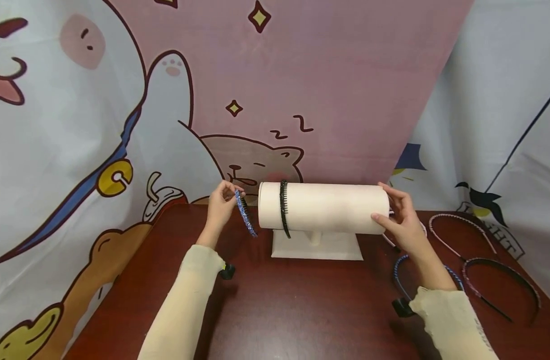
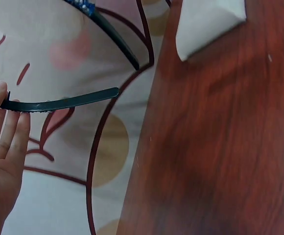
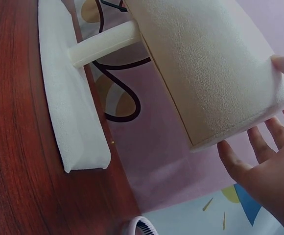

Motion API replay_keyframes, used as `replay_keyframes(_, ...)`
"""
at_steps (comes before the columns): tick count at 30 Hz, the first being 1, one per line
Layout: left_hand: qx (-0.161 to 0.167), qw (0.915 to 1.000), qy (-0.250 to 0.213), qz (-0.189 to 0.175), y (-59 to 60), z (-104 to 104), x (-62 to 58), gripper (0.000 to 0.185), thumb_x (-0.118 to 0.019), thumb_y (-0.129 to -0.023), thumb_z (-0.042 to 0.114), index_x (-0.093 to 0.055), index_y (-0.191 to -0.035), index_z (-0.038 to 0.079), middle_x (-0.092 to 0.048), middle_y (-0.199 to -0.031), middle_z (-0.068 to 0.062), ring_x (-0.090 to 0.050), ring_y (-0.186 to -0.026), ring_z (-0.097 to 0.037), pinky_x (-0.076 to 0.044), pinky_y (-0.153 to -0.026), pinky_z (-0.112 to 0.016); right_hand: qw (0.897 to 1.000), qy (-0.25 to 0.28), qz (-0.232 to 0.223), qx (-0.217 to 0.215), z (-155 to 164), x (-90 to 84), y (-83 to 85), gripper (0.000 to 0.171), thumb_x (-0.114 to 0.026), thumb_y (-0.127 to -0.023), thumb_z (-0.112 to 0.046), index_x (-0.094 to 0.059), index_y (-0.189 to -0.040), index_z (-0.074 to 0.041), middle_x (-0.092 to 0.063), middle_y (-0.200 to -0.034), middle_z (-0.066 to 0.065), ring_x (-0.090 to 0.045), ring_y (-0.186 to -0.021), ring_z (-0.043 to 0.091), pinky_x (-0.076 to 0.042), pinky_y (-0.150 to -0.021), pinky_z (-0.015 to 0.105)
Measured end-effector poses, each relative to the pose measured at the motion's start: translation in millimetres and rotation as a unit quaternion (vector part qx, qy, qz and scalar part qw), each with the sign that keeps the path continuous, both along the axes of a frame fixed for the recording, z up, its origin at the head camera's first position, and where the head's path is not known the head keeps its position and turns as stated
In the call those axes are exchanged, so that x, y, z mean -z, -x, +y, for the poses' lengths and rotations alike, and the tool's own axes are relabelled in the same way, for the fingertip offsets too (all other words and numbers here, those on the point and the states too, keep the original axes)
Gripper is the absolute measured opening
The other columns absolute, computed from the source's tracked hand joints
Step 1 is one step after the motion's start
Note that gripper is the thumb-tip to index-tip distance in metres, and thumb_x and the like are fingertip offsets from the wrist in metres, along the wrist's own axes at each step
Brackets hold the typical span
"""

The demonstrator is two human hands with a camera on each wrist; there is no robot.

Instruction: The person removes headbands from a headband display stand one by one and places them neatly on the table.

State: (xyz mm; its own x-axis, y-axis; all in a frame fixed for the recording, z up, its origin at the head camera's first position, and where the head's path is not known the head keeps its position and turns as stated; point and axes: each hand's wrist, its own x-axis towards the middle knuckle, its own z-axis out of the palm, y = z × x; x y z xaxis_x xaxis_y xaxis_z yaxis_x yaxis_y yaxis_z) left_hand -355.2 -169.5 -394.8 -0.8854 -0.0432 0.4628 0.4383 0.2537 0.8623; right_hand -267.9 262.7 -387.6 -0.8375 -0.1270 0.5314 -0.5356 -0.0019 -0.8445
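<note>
A cream headband display stand point(image 1: 333, 207), a padded roll on a post and flat base, stands on the table. One black toothed headband point(image 1: 283, 210) sits around its left part. Just off the roll's left end, my left hand point(image 1: 220, 207) pinches a blue glittery headband point(image 1: 244, 215) between thumb and fingers. Its dark inner band point(image 2: 66, 103) and two free ends show in the left wrist view. At the other end, my right hand point(image 1: 405, 225) grips the roll, thumb on the front; in the right wrist view the fingers point(image 3: 237, 164) reach along the end's edge.
Several headbands lie at the table's right: a blue one point(image 1: 397, 272) partly behind my right forearm, a pale beaded one point(image 1: 443, 245) and a dark pink one point(image 1: 470, 282). A printed cartoon cloth point(image 1: 347, 100) hangs behind the brown table point(image 1: 275, 305).
</note>
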Motion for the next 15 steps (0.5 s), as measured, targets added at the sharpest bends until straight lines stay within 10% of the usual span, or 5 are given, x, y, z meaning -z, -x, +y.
replay_keyframes(15,-0.104,0.9892,0.099,-0.030,-14.6,-44,18.9,0.020,-0.071,-0.091,0.009,-0.053,-0.097,0.004,-0.067,-0.090,-0.013,-0.057,-0.079,-0.010,-0.044,-0.070,-0.019,1.000,-0.010,0.009,0.006,1,0.2,0.7,0.067,-0.059,-0.090,0.015,-0.029,-0.149,0.000,-0.035,-0.160,0.001,-0.040,-0.134,0.000,-0.051,-0.089,0.010)
